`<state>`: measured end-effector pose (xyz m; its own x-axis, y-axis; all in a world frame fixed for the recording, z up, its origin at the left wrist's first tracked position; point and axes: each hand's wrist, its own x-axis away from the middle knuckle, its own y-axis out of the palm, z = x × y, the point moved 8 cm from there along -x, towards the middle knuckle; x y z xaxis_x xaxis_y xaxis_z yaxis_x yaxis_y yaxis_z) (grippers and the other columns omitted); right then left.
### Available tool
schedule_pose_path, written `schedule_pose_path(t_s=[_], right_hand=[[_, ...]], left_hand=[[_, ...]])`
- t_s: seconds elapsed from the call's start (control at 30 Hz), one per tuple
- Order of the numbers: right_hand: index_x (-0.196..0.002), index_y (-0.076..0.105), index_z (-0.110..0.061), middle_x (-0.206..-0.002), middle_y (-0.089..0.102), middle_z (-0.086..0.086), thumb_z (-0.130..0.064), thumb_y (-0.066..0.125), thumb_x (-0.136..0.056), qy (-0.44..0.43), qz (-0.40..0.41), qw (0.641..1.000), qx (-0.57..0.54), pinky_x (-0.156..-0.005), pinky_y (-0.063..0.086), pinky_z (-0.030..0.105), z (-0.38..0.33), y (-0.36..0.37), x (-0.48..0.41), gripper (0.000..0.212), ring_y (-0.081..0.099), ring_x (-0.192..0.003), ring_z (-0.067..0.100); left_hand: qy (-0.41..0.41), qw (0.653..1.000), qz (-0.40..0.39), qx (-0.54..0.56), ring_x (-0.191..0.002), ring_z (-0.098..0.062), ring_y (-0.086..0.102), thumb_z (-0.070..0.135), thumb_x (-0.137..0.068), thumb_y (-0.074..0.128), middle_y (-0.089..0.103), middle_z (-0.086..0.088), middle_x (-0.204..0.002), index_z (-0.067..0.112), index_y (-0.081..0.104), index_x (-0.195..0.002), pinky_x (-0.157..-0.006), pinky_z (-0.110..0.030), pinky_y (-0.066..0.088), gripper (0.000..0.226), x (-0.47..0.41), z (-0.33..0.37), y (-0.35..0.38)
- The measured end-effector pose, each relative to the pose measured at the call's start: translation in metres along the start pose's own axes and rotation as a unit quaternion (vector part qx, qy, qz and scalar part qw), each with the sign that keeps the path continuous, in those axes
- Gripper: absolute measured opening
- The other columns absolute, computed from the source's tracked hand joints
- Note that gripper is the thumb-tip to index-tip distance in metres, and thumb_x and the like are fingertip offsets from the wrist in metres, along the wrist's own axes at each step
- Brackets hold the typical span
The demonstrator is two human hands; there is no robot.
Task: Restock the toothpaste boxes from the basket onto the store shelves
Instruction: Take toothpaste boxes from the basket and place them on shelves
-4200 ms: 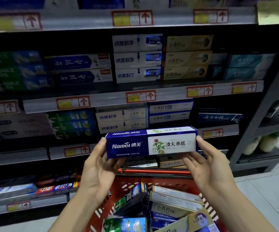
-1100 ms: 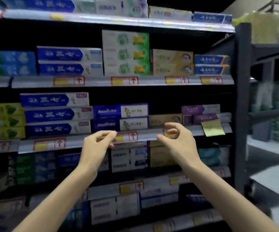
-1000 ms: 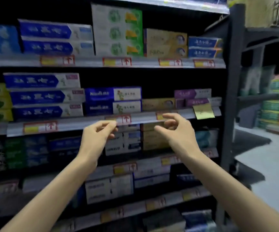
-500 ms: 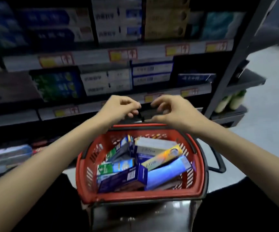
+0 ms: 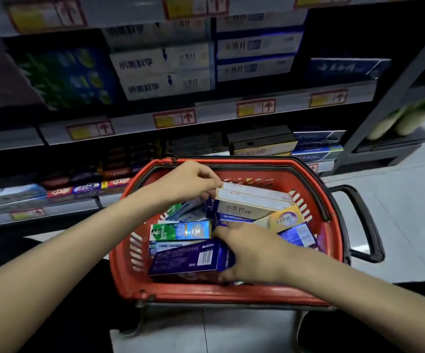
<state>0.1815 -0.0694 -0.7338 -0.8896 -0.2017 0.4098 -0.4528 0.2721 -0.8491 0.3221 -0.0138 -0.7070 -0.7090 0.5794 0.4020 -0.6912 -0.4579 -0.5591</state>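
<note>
step: pick next box | my left hand (image 5: 188,184) pinches white box (image 5: 252,200) far corner | my right hand (image 5: 254,253) wraps dark blue box (image 5: 183,258) end | advice: I lift one only, level, clear of basket (image 5: 206,293)

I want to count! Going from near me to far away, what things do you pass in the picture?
First the basket rim, then purple box, green box, white box, last the shelf.

Price labels (image 5: 174,118) are blurred — right hand (image 5: 253,253) covers the dark blue box's (image 5: 183,258) end.
</note>
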Motion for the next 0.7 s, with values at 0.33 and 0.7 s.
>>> schedule_pose_path(t_s=[0.33, 0.7], right_hand=[[-0.091, 0.069, -0.024, -0.078, 0.073, -0.005, -0.047, 0.081, -0.071, 0.092, 0.087, 0.961, -0.245, -0.061, 0.052, 0.030, 0.031, -0.068, -0.018, 0.032, 0.068, -0.072, 0.012], [-0.081, 0.077, -0.017, -0.059, 0.069, -0.007, -0.046, 0.070, -0.087, 0.201, 0.310, 0.799, -0.474, -0.065, 0.049, 0.035, 0.110, -0.150, 0.034, 0.030, 0.063, -0.053, 0.011]], left_hand=[[0.011, 0.996, 0.032, 0.086, -0.074, -0.006, 0.071, 0.021, -0.103, 0.058, 0.080, -0.001, -0.090, 0.019, 0.079, -0.101, -0.067, -0.021, 0.049, 0.021, -0.005, 0.017, -0.014], [0.057, 0.984, 0.130, 0.108, -0.099, -0.011, 0.072, 0.065, -0.098, 0.054, 0.079, 0.006, -0.097, 0.027, 0.081, -0.095, -0.105, -0.043, 0.051, 0.047, 0.006, 0.018, -0.059]])
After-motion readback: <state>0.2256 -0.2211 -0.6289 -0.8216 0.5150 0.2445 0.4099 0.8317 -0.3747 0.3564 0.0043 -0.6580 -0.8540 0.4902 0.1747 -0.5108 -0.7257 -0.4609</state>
